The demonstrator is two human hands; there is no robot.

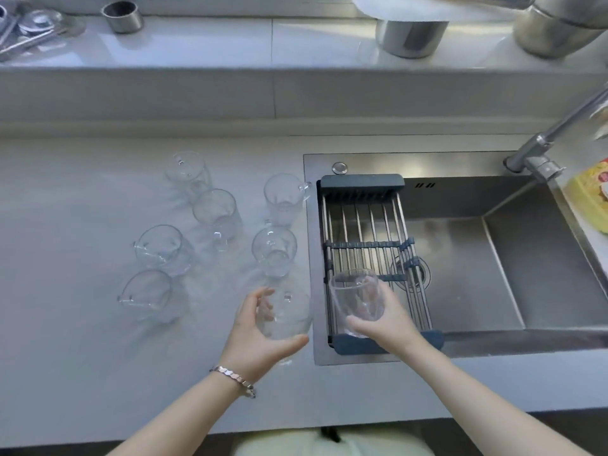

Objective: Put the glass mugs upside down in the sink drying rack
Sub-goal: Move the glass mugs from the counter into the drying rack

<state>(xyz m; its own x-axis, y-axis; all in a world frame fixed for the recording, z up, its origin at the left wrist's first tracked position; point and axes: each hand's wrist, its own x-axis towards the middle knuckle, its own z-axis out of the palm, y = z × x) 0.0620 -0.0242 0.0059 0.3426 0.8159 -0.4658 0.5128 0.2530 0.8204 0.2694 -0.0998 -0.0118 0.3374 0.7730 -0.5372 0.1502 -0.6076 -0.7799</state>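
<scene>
Nearest the worktop's front edge, two bare forearms reach in from below. The left wrist wears a silver link bracelet (234, 379). The left hand (260, 334) is cupped palm-right around a clear, smooth-walled glass mug (285, 315) that stands on the pale grey matte worktop (82, 340) just beside the sink's left rim; thumb below, fingers curled round the far-left wall, grasping it.

The right hand (383, 319) grips a second clear glass mug (358, 296) from its right side, fingers showing through the glass behind it, thumb across the lower wall. This mug is tilted, wide mouth toward the camera, over the near end of the drying rack (365, 245). The rack has thin steel rods running near to far, dark blue-grey plastic end bars and cross clips, and spans the left part of the brushed stainless steel sink (493, 274).

Farther left on the worktop stand six more clear glass mugs, all upright: one near the left (146, 292), one behind it (161, 248), one just beside the sink rim (274, 250), one in the middle (215, 213), one at the rack's far corner (284, 197), and the farthest (189, 171).

A steel tap (556, 139) rises at the sink's far right corner, beside a yellow packet (589, 199). On the raised ledge behind stand steel canisters (411, 36).
</scene>
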